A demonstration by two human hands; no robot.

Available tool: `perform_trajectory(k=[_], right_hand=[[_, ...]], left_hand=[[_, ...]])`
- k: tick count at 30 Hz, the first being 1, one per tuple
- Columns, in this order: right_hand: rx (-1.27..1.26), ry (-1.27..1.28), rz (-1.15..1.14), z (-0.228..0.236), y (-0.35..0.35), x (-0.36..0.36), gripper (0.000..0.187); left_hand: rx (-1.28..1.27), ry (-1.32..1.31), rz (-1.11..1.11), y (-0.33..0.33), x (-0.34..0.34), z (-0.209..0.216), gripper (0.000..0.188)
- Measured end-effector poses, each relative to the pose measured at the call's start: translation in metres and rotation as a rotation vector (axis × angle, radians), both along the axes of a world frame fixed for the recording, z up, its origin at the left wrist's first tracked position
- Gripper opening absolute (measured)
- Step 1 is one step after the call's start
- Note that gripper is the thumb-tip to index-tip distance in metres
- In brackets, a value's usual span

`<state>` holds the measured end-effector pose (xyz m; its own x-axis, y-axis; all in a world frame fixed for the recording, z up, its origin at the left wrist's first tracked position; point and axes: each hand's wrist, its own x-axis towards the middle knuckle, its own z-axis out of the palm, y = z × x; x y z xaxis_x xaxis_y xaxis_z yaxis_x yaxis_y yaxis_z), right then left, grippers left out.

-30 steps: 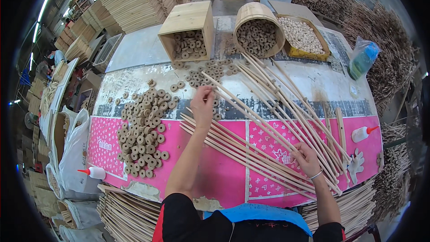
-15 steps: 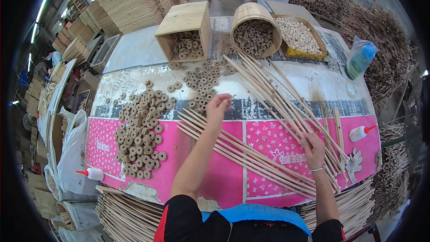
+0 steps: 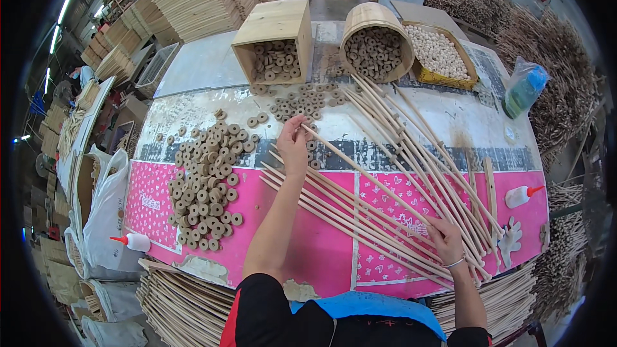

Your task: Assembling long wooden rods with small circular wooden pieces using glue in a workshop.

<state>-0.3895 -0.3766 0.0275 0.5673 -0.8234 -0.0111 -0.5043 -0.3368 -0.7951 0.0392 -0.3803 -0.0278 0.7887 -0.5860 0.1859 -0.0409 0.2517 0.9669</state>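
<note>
A long thin wooden stick (image 3: 366, 172) slants between my hands over the table. My right hand (image 3: 447, 241) is closed round its near end. At the far end, my left hand (image 3: 294, 148) pinches the tip; whether a small piece is also in those fingers I cannot make out. Several plain sticks (image 3: 360, 236) lie beneath it on the pink sheet. Further right, a bundle of sticks (image 3: 418, 160) carries small wooden pieces partway along. Left of my left arm is a heap of round wooden discs with holes (image 3: 205, 186), and more loose discs (image 3: 299, 103) lie beyond my left hand.
At the back stand a square wooden box (image 3: 273, 22) and a round wooden tub (image 3: 376, 16), both tipped and holding discs. Beside them is a yellow tray (image 3: 450, 80) of pale beads. Glue bottles (image 3: 516, 197) stand at both sides; a white glove (image 3: 509, 243) lies right.
A stick has been lifted and now spans both hands. My left hand has moved left and slightly away to its tip. My right hand has come nearer to me, off the bundle.
</note>
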Motion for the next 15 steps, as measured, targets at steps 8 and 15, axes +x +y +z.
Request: perform_trajectory(k=[8, 15], right_hand=[[0.003, -0.002, -0.016, -0.004, -0.002, -0.011, 0.028], [-0.108, -0.043, -0.053, 0.002, -0.014, 0.014, 0.025]], left_hand=[[0.110, -0.343, 0.085, 0.004, -0.012, 0.005, 0.030], [0.233, -0.814, -0.096, 0.006, -0.099, 0.022, 0.043]])
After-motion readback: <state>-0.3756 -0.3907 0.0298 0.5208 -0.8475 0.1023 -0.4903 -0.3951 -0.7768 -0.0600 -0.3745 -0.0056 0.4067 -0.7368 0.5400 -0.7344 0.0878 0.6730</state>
